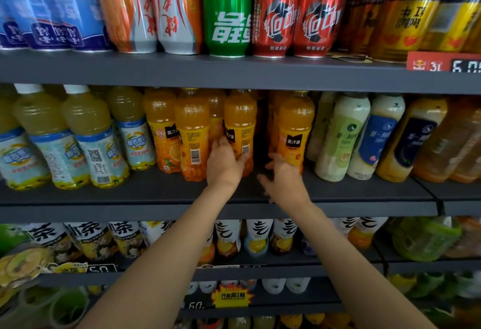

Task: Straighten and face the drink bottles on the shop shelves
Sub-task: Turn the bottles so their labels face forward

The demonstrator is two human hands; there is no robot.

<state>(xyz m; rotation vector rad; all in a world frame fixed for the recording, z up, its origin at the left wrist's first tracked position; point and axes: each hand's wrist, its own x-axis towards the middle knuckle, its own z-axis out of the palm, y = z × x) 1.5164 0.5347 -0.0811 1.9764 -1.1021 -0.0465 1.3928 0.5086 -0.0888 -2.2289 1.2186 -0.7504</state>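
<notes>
Orange juice bottles fill the middle shelf, and both hands reach among them. The left hand grips the lower part of one orange bottle, fingers curled round its base, thumb on the label; that bottle shows its barcode side. The right hand is blurred; its fingers look spread and loosely bent against the base of a second orange bottle, just right of the gripped one across a dark gap. Whether it really grips that bottle cannot be made out. This second bottle faces front, black logo outward.

Left of the gripped bottle stand two more orange bottles, the nearer one turned barcode forward. Further left are pale yellow bottles with blue-and-white labels, some turned to show codes. Right of the second bottle stand milky bottles with green and blue labels, leaning with the lens.

Above are cans, tops cut off by the frame. Below, tea bottles are partly hidden behind the forearms, and the lowest rows are too blurred to read.
</notes>
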